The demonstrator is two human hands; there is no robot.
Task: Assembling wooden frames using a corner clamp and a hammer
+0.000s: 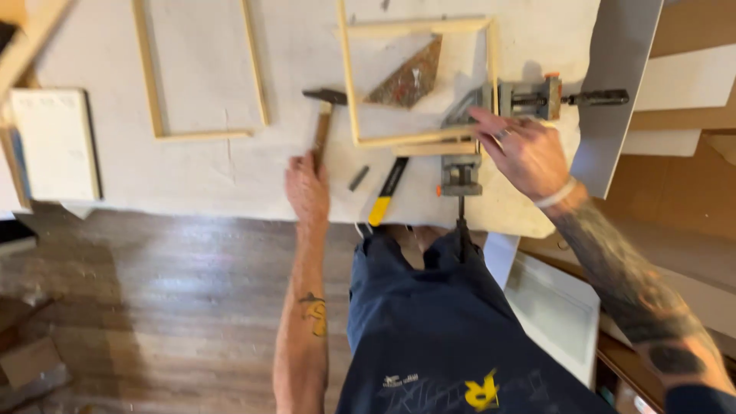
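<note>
- Hammer [322, 123]: on bench [199, 169], left hand [307, 188] closed on its handle.
- Right hand [521, 149]: fingers spread, touching frame [418, 138] at corner clamp [491, 107].

frames [418, 138]: pale wood | clamp [491, 103]: grey, orange | knife [387, 193]: yellow-black | table [199, 172]: white

Pale bare wood frame [418, 80]; dull grey metal corner clamp [491, 107]; wooden-handled hammer [322, 126]; matt white, scuffed desk [207, 169] showing at upper frame.
</note>
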